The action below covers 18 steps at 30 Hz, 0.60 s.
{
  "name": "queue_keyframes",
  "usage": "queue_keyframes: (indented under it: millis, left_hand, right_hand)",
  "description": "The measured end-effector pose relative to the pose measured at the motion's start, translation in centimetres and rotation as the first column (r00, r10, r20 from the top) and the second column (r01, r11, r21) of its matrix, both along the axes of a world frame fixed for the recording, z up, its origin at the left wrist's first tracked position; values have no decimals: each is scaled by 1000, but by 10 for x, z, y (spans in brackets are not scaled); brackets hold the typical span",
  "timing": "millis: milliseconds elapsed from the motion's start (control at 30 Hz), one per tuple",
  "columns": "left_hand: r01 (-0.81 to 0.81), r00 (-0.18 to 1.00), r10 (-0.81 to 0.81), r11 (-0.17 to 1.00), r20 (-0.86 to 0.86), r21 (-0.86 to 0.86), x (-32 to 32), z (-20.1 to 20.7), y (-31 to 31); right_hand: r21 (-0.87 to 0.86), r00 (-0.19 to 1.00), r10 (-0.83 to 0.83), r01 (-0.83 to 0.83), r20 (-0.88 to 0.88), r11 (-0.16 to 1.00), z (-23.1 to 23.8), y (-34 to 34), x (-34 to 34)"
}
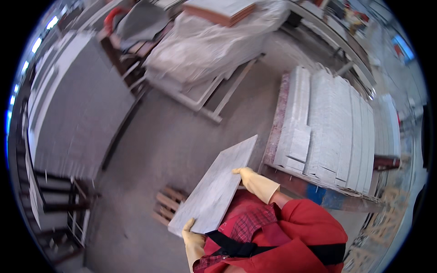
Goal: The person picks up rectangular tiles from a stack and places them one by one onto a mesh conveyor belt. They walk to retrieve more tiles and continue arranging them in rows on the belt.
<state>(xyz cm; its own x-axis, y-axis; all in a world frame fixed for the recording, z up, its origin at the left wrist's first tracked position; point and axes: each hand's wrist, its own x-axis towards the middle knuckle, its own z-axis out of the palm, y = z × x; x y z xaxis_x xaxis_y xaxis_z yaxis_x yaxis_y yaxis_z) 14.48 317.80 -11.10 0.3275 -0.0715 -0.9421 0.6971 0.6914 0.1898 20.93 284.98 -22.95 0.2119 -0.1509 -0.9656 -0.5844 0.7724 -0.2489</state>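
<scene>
A pale, grey-veined stone slab [214, 189], long and rectangular, is held tilted in front of my body. My left hand [193, 236], in a cream rubber glove, grips its lower left end with the thumb on the upper face. On the right long edge, my right hand [255, 182], gloved the same way, holds it farther up with the thumb over the face. The other fingers of both hands are hidden under or behind the slab.
A wooden pallet [169, 204] lies on the floor beyond the slab. Stacked pale slabs [334, 127] stand at the right on a bench [327, 195]. Large grey slabs [84, 109] lean at the left. Ahead is a plastic-wrapped stack [200, 50] on a metal frame [200, 107].
</scene>
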Motion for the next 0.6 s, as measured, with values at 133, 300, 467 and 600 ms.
queue_keyframes:
  millis: [133,300,467,600]
  left_hand:
    - [213,976,-210,975,56,-64,94,48,-46]
    - [409,904,-385,906,184,-113,215,42,-89]
    - [510,845,-490,859,214,-49,313,77,-155]
    - [571,806,-531,814,260,-108,371,74,-206]
  right_hand:
    - [-81,976,-162,175,148,981,14,-38,45]
    - [-104,928,-327,349,181,931,26,-89,102]
    - [-80,867,-429,461,255,884,75,-145,153]
    - [-210,782,-455,574,426,792,131,-200,179]
